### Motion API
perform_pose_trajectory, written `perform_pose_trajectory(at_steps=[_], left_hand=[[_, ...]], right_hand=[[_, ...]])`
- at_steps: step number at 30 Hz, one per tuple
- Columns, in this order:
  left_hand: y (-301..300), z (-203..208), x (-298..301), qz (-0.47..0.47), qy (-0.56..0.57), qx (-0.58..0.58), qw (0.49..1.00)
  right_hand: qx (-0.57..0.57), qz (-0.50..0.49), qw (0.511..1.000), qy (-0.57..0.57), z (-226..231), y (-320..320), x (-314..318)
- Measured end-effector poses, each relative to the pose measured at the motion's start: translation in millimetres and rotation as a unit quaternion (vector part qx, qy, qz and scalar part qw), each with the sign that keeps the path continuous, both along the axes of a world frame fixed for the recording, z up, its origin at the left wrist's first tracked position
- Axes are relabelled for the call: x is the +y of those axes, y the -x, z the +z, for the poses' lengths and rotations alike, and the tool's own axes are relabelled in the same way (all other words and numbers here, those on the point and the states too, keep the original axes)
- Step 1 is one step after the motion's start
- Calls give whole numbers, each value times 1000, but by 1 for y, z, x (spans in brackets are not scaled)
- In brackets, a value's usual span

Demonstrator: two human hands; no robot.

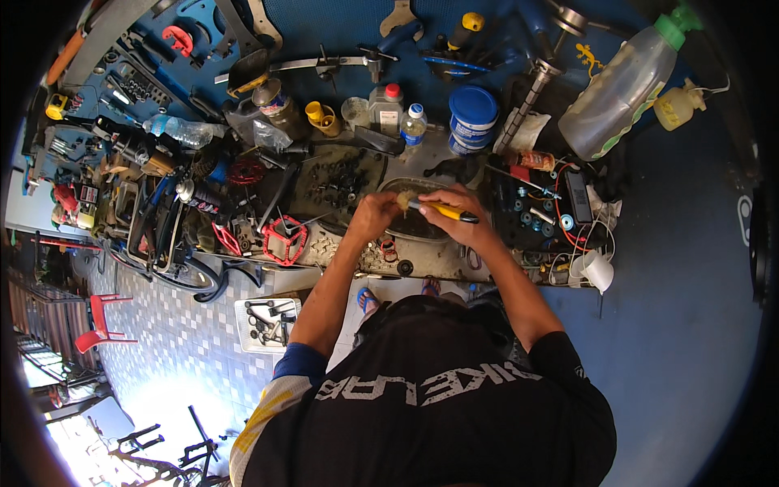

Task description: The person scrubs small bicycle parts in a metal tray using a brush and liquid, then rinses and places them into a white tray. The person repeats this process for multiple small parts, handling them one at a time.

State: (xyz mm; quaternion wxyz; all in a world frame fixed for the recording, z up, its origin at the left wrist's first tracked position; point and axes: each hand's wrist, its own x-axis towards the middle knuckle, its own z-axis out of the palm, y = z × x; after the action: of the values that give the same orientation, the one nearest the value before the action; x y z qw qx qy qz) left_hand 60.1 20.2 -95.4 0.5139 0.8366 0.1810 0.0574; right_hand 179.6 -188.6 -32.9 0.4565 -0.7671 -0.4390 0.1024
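Note:
My right hand (461, 213) is closed around a tool with a yellow-and-black handle (451, 213); its grey end points left toward my other hand. The fingers of my left hand (375, 216) are pinched at a small tan, bristly-looking piece (403, 200) by the tool's tip. Whether that piece is part of the tool, I cannot tell. Both hands are above an oval pan (438, 237) with dark contents. Small red rings (389, 250) and a black ring (405, 267) lie on the bench in front of it.
Left of the pan is a tray of small dark parts (337, 180), with a red pedal (284, 240) nearer me. Bottles and a blue tub (473, 118) line the back. Cables, washers and a white cup (595, 269) are on the right. A white bin (269, 325) stands on the floor.

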Motion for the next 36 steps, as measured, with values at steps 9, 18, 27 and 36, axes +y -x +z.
perform_pose_trajectory(at_steps=[9, 18, 27, 36], left_hand=[[7, 12, -6, -13, -8, 11, 1000], [0, -9, -10, 0, 31, -28, 999], [-5, -16, -10, -49, -79, -67, 993], [-1, -6, -13, -46, -28, -52, 997]], right_hand=[[18, -17, 999, 41, -2, 2, -3], [143, -90, 979, 111, -30, -13, -39], [-20, -94, 987, 127, -50, -13, -52], [38, -30, 999, 13, -10, -9, -7]])
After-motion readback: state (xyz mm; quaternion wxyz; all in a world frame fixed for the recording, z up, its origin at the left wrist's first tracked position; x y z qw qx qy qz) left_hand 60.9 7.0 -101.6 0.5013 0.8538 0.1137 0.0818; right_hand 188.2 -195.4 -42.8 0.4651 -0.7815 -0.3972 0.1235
